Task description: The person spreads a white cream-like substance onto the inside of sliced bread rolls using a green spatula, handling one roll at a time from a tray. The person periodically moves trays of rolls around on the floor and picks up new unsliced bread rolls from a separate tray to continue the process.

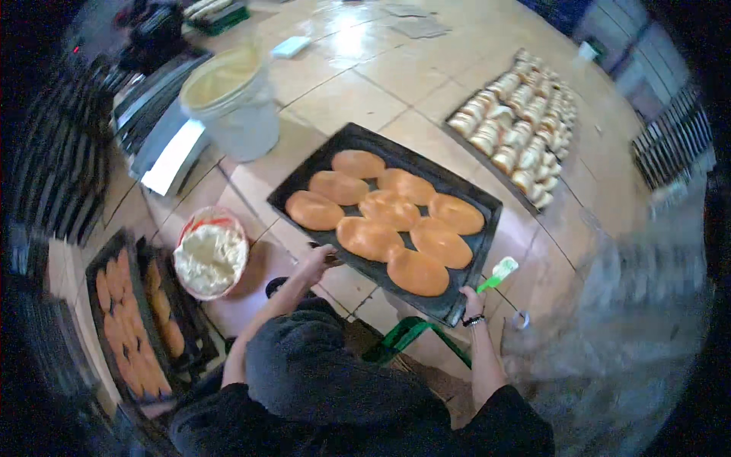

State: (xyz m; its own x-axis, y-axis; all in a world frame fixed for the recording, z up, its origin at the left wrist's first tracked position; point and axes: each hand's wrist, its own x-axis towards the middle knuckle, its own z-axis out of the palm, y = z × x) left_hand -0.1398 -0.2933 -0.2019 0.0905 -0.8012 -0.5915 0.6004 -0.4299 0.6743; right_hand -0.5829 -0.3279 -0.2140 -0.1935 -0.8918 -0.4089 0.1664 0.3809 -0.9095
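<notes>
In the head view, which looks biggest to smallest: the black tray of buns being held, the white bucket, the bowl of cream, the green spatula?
1. Black tray, clearly largest.
2. White bucket.
3. Bowl of cream, only a little smaller than the bucket; fisheye bending makes that order unsure.
4. Green spatula, clearly smallest.

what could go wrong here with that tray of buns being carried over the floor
The black tray is held only at its near edge by the left hand and right hand, so it might tip away and slide the buns off. The right hand also grips a green spatula, which may weaken that hold. The bowl of cream and the tray of filled buns sit on the floor close by and could get bumped or stepped on.
</notes>
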